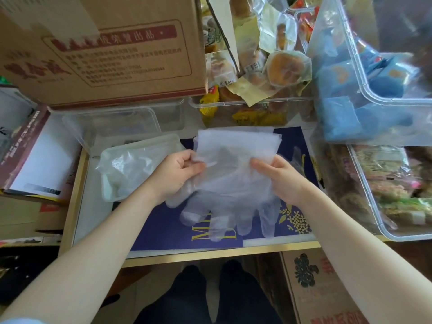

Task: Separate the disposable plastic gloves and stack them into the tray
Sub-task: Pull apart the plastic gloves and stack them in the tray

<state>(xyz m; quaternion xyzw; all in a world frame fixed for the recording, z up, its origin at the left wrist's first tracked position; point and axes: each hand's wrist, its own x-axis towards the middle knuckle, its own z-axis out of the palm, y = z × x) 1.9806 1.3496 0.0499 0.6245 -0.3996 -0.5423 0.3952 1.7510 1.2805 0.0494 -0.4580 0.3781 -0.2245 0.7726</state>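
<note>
Plastic gloves (pixel 233 174) pinched by both hands, layers indistinct

The bunch of clear plastic gloves (pixel 233 174) is up off the table, pinched at its cuff end between the left hand (pixel 176 173) and the right hand (pixel 278 177). Above the grip the flat, frosted cuffs fan out away from the person, and below it the limp see-through fingers droop toward the person. Just left of the left hand sits the shallow translucent tray (pixel 109 192), tilted a touch, with crinkled clear gloves already lying in it.
</note>
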